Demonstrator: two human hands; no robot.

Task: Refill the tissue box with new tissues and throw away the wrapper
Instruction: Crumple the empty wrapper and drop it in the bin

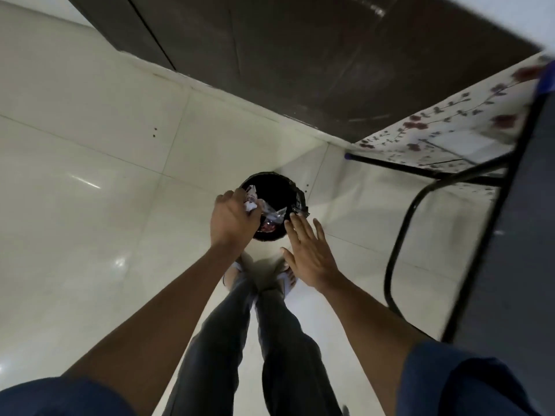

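My left hand (232,217) pinches the crumpled tissue wrapper (251,204) over the black-lined bin (297,193) mouth so it drops inside; my right hand (309,250) hovers flat, fingers spread, empty, beside the rim.

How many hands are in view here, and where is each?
2. The left hand is over the black bin, closed on the crumpled wrapper. The right hand is open, beside the bin's near right rim.

bin (295,193): black | floor (90,205): white | cloth (444,130): white (red flowers)
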